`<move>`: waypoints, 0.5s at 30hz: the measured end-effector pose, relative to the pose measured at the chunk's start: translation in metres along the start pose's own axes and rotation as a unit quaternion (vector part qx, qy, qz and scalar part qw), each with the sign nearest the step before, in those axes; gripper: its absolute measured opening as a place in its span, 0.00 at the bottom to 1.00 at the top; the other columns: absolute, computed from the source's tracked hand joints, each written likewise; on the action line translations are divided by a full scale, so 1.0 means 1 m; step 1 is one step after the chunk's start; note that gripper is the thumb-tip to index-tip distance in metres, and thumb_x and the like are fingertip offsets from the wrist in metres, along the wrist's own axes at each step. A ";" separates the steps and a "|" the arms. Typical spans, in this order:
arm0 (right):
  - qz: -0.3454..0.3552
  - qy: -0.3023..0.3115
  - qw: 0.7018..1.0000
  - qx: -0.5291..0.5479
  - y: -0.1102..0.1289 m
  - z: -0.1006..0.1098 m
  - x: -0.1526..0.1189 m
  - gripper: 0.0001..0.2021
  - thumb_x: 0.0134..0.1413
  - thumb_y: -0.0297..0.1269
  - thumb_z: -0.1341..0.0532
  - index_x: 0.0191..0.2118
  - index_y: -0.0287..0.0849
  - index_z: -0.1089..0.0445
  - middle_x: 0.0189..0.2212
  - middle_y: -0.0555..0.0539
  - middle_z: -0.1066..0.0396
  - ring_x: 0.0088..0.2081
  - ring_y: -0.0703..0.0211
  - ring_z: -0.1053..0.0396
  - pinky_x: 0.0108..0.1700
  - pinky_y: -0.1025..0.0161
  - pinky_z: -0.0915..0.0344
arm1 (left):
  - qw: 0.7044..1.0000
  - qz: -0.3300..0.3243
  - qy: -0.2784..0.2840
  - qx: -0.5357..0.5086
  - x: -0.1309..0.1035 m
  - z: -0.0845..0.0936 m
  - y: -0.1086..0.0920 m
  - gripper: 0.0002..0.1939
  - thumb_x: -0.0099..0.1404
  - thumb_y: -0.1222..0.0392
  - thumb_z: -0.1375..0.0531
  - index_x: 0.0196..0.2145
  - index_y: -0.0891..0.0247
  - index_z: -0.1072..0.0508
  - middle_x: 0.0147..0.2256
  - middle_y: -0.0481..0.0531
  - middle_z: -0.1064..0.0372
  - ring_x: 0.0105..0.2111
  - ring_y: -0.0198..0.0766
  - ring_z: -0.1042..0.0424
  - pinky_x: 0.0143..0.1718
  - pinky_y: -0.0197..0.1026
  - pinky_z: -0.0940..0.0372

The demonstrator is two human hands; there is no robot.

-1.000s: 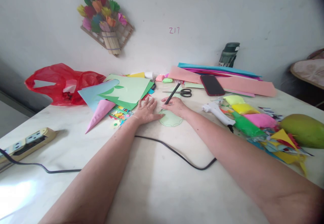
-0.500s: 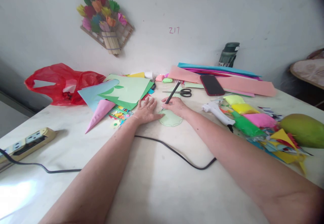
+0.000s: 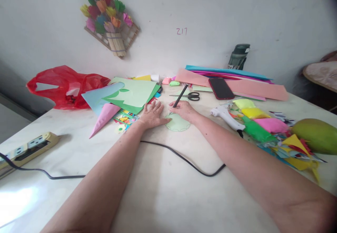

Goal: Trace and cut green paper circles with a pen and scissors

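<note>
A pale green paper circle (image 3: 178, 123) lies flat on the table, with a scalloped line drawn along its edge. My right hand (image 3: 185, 110) grips a black pencil-like pen (image 3: 180, 95), its lower end down at the circle's upper left edge. Spread flat on the table, my left hand (image 3: 152, 116) touches the circle's left edge with its thumb. Scissors with black handles (image 3: 194, 96) lie just beyond my right hand. Left of my left hand are a pink paper cone (image 3: 104, 119) and light green paper sheets (image 3: 137, 91) with cut-outs.
A white glue gun (image 3: 226, 118), clay packets (image 3: 254, 113), paper scraps (image 3: 297, 152) and a green fruit (image 3: 314, 134) are at right. A phone (image 3: 221, 88) rests on coloured paper (image 3: 258, 89). A black cable (image 3: 181, 159) crosses the table. A power strip (image 3: 31, 147) and red bag (image 3: 65, 85) are left.
Both hands keep nearly the same place. The pen is still in my right hand at the circle's edge; the whole view has shifted very slightly.
</note>
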State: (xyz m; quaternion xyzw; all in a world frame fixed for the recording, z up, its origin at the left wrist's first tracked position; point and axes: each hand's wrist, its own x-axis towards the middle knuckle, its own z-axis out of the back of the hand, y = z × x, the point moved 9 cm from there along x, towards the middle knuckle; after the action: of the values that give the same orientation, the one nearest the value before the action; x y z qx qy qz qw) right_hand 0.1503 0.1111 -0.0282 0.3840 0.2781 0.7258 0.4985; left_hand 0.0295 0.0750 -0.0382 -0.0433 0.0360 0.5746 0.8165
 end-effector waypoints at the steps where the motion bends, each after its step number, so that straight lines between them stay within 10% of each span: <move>1: 0.000 -0.001 1.000 0.002 0.000 0.000 0.000 0.10 0.43 0.38 0.37 0.34 0.41 0.27 0.32 0.49 0.25 0.36 0.60 0.28 0.43 0.61 0.34 | 1.000 -0.001 0.000 0.000 0.000 0.000 0.000 0.46 0.55 0.31 0.59 0.63 0.64 0.60 0.64 0.54 0.71 0.62 0.47 0.75 0.58 0.57 0.78; 15: -0.010 -0.004 1.000 0.026 -0.001 0.002 0.000 0.11 0.43 0.37 0.37 0.35 0.38 0.27 0.33 0.46 0.25 0.36 0.58 0.28 0.43 0.61 0.34 | 1.000 -0.007 -0.006 -0.004 0.001 -0.001 0.001 0.48 0.55 0.30 0.60 0.63 0.67 0.60 0.64 0.55 0.71 0.62 0.47 0.76 0.58 0.57 0.79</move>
State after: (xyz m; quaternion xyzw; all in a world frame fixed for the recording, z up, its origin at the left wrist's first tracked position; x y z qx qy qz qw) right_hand 0.1526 0.1112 -0.0282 0.3966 0.2986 0.7118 0.4969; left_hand 0.0292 0.0763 -0.0390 -0.0433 0.0290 0.5691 0.8206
